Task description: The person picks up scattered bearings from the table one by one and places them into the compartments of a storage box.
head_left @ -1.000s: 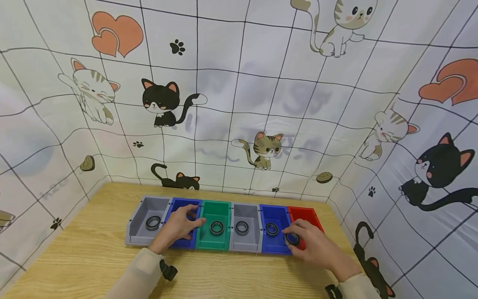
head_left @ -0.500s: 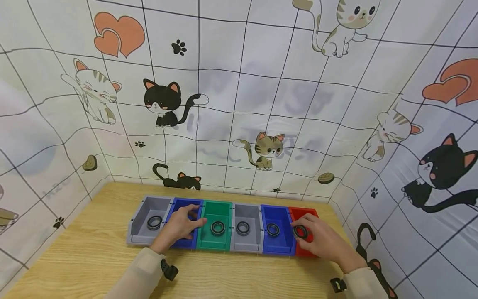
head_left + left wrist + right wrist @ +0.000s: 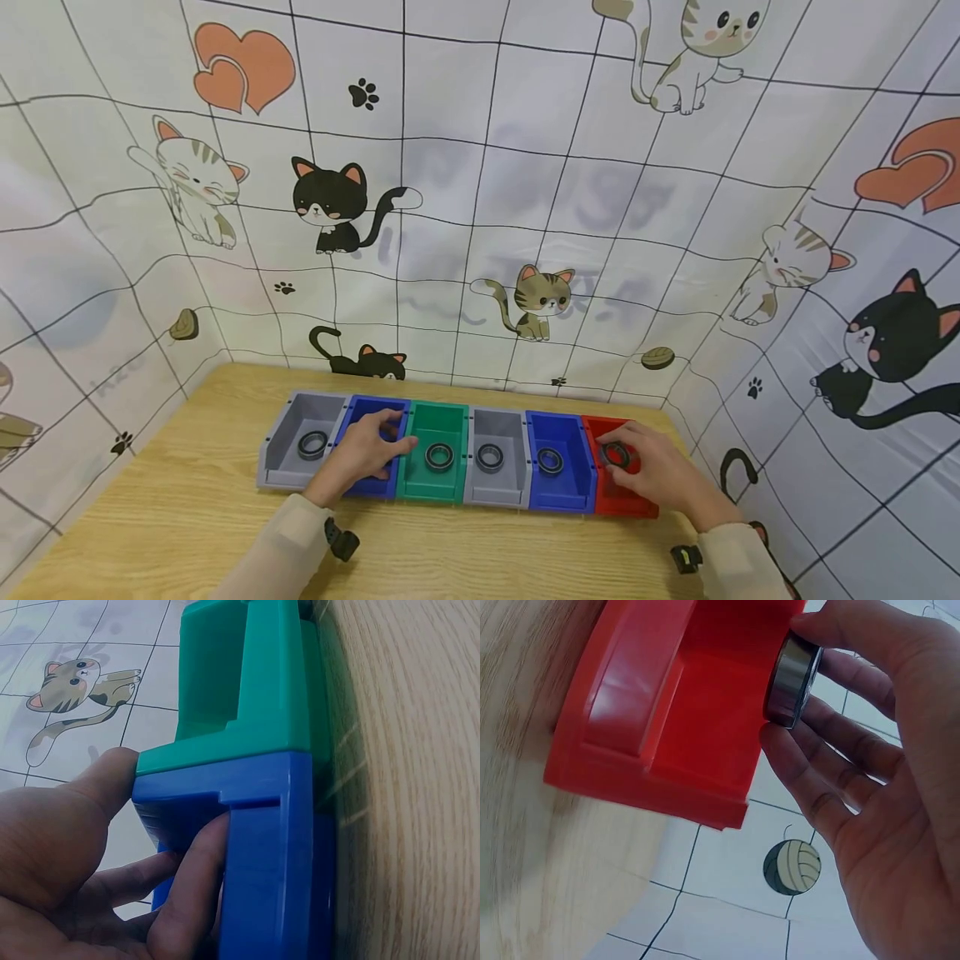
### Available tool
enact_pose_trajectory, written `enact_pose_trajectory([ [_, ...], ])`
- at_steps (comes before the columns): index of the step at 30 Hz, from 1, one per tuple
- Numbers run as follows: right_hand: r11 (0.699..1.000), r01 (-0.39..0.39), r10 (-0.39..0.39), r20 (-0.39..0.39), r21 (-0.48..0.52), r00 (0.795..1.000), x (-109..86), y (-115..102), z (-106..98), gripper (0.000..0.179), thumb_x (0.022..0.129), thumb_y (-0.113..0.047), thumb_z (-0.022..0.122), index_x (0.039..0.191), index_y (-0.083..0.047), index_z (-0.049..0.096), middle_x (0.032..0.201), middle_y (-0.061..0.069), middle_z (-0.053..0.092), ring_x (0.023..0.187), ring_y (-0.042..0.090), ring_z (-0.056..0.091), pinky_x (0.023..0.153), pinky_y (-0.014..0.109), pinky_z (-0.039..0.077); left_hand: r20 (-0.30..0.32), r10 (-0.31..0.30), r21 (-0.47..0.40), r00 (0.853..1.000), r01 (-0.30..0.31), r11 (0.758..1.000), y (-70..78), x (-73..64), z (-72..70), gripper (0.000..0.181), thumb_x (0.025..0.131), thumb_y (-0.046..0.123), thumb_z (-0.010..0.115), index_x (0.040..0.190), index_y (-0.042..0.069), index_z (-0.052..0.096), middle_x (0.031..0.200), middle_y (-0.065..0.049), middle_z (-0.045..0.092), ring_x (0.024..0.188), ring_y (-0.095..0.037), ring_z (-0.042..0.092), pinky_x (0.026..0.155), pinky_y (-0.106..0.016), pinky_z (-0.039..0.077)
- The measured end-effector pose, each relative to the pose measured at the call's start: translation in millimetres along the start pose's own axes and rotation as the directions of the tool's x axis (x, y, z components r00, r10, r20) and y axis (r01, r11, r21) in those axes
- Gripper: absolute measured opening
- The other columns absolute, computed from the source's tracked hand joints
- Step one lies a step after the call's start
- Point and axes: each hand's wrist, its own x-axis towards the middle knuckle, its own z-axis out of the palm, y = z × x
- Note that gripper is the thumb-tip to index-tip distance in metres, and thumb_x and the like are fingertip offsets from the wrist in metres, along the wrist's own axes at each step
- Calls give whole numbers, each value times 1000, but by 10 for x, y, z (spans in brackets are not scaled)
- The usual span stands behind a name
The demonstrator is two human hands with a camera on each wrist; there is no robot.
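In the head view my right hand (image 3: 656, 467) pinches a ball bearing (image 3: 615, 455) above the red bin (image 3: 626, 502) at the row's right end. The right wrist view shows the bearing's shiny steel side (image 3: 789, 679) between thumb and fingertips, tilted on edge. My left hand (image 3: 363, 454) rests at the left blue bin (image 3: 379, 406). Its fingers (image 3: 191, 881) reach into that bin, and the thumb touches the rim beside the green bin (image 3: 266, 690). No object shows in the left hand; part of the left blue bin's inside is hidden.
One bearing each lies in the left grey bin (image 3: 279, 475), the green bin, the middle grey bin (image 3: 497, 493) and the right blue bin (image 3: 562, 497). The joined bins stand on a wooden table (image 3: 450, 554). A cat-print cloth (image 3: 450, 167) hangs behind and at the sides.
My right hand has carried the bearing rightward, from the edge between the right blue and red bins to over the red bin. My left hand has stayed at the left blue bin.
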Motion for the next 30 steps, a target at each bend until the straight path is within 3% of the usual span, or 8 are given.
enact_pose_trajectory([
  [6, 1000, 1, -1, 32, 1, 1000, 22, 69, 5, 41, 95, -12, 94, 134, -16, 82, 137, 11, 78, 116, 28, 75, 97, 55, 73, 3, 0, 1, 1000, 0, 1000, -13, 15, 1, 74, 108, 32, 87, 168, 0, 57, 145, -25, 73, 69, -23, 82, 70, -43, 73],
  [14, 998, -5, 11, 101, -61, 995, 82, 112, 73, 42, 93, -13, 97, 132, -15, 83, 133, 9, 79, 116, 30, 76, 105, 62, 69, 2, -7, -5, 1000, 7, 1000, -18, 1, 5, 74, 108, 32, 87, 168, 1, 57, 147, -25, 72, 70, -23, 82, 70, -43, 73],
  [20, 997, -12, 22, 131, -78, 991, 125, 116, 159, 40, 91, -10, 99, 128, -15, 83, 128, 5, 80, 112, 24, 78, 107, 59, 69, 1, -15, -14, 1000, 15, 1000, -9, -12, 3, 74, 108, 31, 87, 169, 1, 57, 145, -24, 73, 72, -21, 81, 70, -43, 73],
  [30, 965, 117, -92, 115, -233, 989, 178, 141, 274, 37, 88, -11, 103, 116, -18, 81, 109, -5, 79, 96, 14, 73, 98, 50, 70, 3, -1, -1, 1000, 1, 1000, 1, -5, 4, 76, 108, 33, 87, 169, 0, 56, 146, -25, 73, 72, -24, 83, 71, -44, 73],
])
